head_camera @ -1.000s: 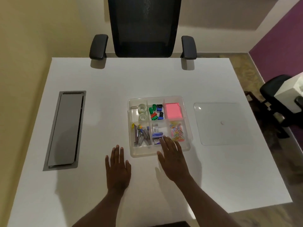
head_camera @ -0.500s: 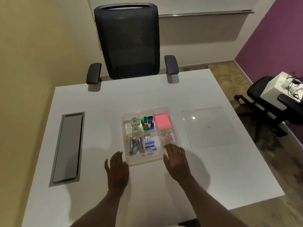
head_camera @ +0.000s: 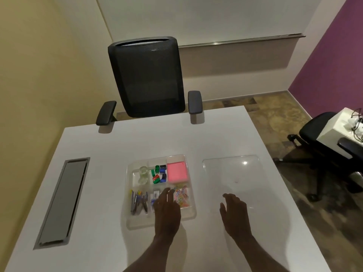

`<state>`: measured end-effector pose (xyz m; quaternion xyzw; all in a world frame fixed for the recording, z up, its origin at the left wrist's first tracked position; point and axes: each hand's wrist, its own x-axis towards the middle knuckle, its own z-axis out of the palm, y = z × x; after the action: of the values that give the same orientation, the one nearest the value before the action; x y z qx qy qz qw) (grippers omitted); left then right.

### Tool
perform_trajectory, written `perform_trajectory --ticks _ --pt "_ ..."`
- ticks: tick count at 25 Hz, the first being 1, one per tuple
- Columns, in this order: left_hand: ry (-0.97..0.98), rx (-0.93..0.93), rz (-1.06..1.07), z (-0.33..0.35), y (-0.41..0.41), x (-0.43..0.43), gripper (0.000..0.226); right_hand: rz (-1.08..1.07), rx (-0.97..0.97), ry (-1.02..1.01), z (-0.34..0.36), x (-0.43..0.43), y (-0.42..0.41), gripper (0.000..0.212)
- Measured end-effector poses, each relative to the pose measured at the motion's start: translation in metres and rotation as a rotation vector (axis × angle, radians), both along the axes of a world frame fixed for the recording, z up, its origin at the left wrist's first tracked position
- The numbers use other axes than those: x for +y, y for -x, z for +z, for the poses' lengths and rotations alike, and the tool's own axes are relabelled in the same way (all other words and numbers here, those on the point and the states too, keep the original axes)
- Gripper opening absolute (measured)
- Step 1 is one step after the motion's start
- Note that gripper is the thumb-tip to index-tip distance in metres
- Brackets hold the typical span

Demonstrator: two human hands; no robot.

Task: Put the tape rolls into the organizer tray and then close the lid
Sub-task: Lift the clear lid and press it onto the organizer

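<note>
Organizer tray point(head_camera: 132, 222): I note two clear tape rolls point(head_camera: 143, 174) in its far-left compartment. Lid point(head_camera: 231, 173): flat on the table, right of the tray. Left hand point(head_camera: 167, 208): over the tray's near edge, fingers loose, empty. Right hand point(head_camera: 234, 210): right of the tray, fingers spread, empty.

A white tabletop point(head_camera: 137, 142) fills the lower view, with a long grey cable hatch point(head_camera: 61, 201) set flush into its left side. Behind the far edge stands a black mesh-backed office chair point(head_camera: 147, 75), its two armrests reaching just over the tabletop's edge. To the right, on the brown stone-patterned floor point(head_camera: 275, 114), sits a second black chair point(head_camera: 318, 142), carrying a white box point(head_camera: 341, 126) with tangled cables on top. The right wall point(head_camera: 334, 55) is purple.
</note>
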<state>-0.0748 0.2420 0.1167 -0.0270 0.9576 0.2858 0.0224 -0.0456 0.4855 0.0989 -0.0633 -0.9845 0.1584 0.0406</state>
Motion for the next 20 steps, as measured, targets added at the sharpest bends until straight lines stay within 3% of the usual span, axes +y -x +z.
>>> perform_trajectory --ticks 7,12,16,20 --pt "-0.078 -0.049 -0.069 -0.019 0.022 0.107 0.042 -0.14 -0.111 0.058 -0.007 0.112 0.035 0.03" --pt "-0.085 -0.232 -0.211 -0.04 0.047 0.15 0.056 -0.307 -0.259 0.199 -0.016 0.155 0.076 0.048" --pt "-0.1 -0.433 0.037 -0.05 0.063 0.169 0.072 -0.363 -0.426 0.213 -0.026 0.173 0.097 0.063" --pt "-0.065 -0.453 0.116 -0.057 0.074 0.176 0.072 -0.357 -0.515 0.105 -0.034 0.179 0.113 0.065"
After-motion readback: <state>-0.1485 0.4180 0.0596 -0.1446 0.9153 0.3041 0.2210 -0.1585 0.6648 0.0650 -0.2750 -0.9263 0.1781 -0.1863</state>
